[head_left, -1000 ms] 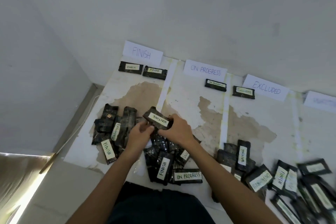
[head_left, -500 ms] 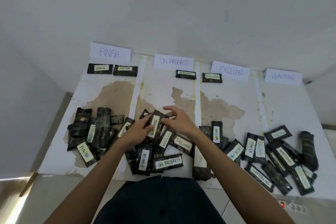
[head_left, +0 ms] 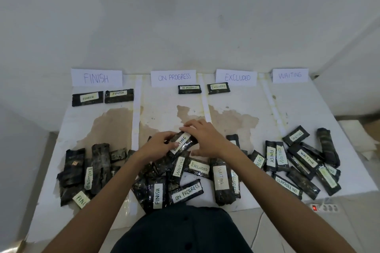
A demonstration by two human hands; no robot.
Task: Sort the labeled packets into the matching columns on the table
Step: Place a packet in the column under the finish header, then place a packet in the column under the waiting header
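Since half a second ago the WAITING packet [head_left: 182, 142] has tipped from nearly upright to a slant, and the right hand's fingers have come down over its far end. The view has also swung, so that all four header cards now sit square ahead.

The left hand [head_left: 157, 146] grips the packet's near end, thumb and fingers curled round it. The right hand [head_left: 206, 137] curls its fingers over the far end, thumb spread below. The packet hangs low in the second column, just over the middle heap [head_left: 186, 183].

The worktop [head_left: 308, 107] is white, stained brown and split by pale strips. Against the white wall [head_left: 185, 16] stand the FINISH card [head_left: 96, 77], over two FINISH packets [head_left: 87, 98], then the ON PROGRESS card [head_left: 173, 77], EXCLUDED card [head_left: 236, 77] and WAITING card [head_left: 290, 75]. One ON PROGRESS packet [head_left: 189, 89] and one EXCLUDED packet [head_left: 218, 88] lie side by side. Unsorted packets make a left heap [head_left: 88, 170] and a right heap [head_left: 302, 160]. A power strip [head_left: 323, 208] lies on the floor at the right.
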